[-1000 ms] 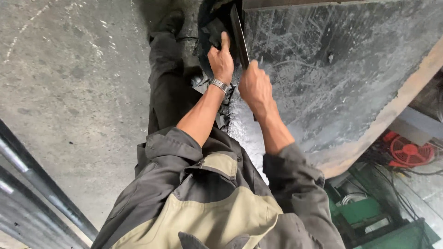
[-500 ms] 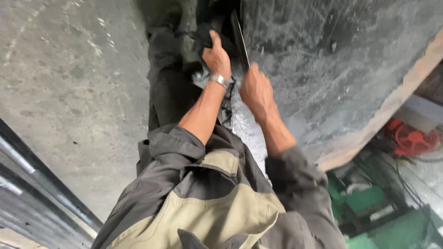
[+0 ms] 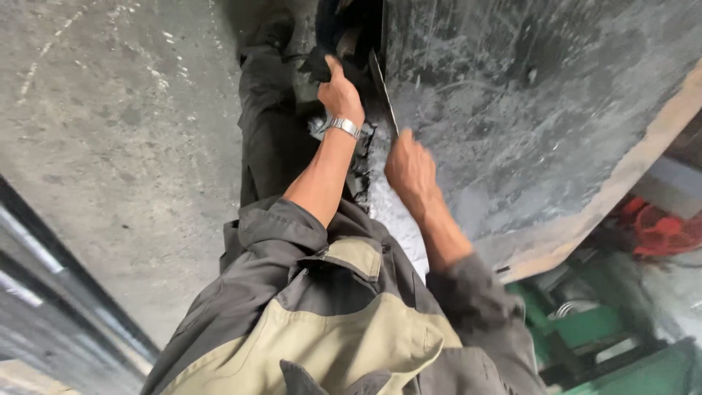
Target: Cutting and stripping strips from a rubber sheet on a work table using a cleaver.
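Observation:
My left hand (image 3: 340, 95), with a metal watch on the wrist, grips a black, floppy piece of material (image 3: 344, 29) at the edge of a grey dusty work surface (image 3: 548, 110). My right hand (image 3: 409, 168) is closed around the handle of a knife. Its long thin blade (image 3: 382, 88) points away from me and lies along the edge of the surface, just right of my left hand. The blade's tip meets the black piece. My grey and tan jacket fills the lower part of the view.
A wooden strip (image 3: 621, 183) borders the work surface at the right. Beyond it sit a red round object (image 3: 662, 227) and green machine parts (image 3: 585, 329). Bare concrete floor (image 3: 110, 146) lies at the left, with metal rails (image 3: 44, 278) at the lower left.
My right hand has drawn back toward my body with the knife, so more of the blade shows. My left hand has kept its hold on the black piece.

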